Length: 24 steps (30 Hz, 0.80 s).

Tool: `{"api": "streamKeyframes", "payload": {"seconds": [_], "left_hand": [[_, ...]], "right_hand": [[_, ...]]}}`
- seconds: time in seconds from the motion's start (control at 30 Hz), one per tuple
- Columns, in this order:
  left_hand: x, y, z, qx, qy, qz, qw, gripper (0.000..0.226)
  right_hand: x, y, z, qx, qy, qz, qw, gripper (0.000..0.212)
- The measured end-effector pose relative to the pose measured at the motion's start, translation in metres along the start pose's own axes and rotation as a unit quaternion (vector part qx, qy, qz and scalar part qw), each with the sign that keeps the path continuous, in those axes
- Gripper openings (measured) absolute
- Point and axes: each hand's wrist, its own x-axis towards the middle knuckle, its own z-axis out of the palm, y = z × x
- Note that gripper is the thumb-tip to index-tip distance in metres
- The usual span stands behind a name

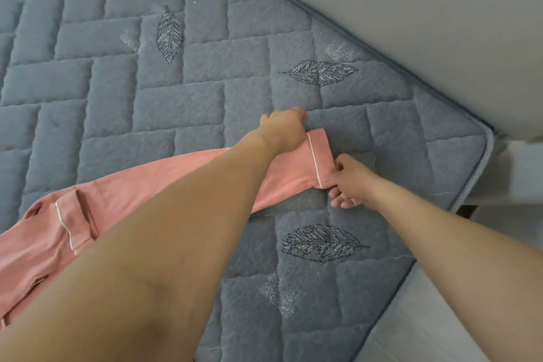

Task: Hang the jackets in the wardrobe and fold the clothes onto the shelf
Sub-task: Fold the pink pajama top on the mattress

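Broadly, the quilted bed [147,91] lay with its piped edge against the wall [411,9]. A pink garment [141,182] stretched toward that corner; left hand [282,132] and right hand [351,182] pinched its cuff [318,159] with curled fingers.

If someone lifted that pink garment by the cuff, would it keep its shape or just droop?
The pink cloth garment with white piping would probably droop: it already lies creased on the grey-blue quilted mattress. It looks thin, so likely light. The left hand and right hand grip its cuff corners easily, suggesting it isn't slippery.
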Motion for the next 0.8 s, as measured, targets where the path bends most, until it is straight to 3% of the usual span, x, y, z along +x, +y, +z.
{"api": "streamKeyframes", "payload": {"seconds": [0.1, 0.2, 0.4, 0.47, 0.53, 0.67, 0.8], "left_hand": [[0.011, 0.019, 0.007, 0.084, -0.045, -0.011, 0.995, 0.04], [0.01, 0.027, 0.008, 0.102, -0.056, -0.012, 0.993, 0.031], [-0.005, 0.015, -0.011, 0.065, 0.043, 0.013, 0.997, 0.015], [-0.014, 0.002, -0.02, -0.003, 0.062, 0.016, 0.998, 0.017], [-0.03, -0.015, -0.03, -0.148, 0.053, -0.001, 0.988, 0.021], [-0.08, -0.064, -0.052, -0.375, 0.066, -0.083, 0.921, 0.021], [-0.137, -0.126, -0.071, -0.505, 0.096, -0.129, 0.848, 0.017]], "right_hand": [[-0.001, 0.009, -0.003, 0.084, 0.009, -0.011, 0.996, 0.015], [-0.004, 0.012, -0.004, 0.14, 0.042, -0.052, 0.988, 0.016], [-0.014, 0.008, 0.004, 0.186, 0.108, -0.15, 0.965, 0.023], [-0.022, 0.001, 0.013, 0.219, 0.147, -0.192, 0.945, 0.026], [-0.036, -0.011, 0.028, 0.276, 0.168, -0.23, 0.918, 0.03], [-0.071, -0.046, 0.077, 0.3, 0.196, -0.286, 0.889, 0.035], [-0.114, -0.083, 0.143, 0.254, 0.179, -0.342, 0.887, 0.043]]}}
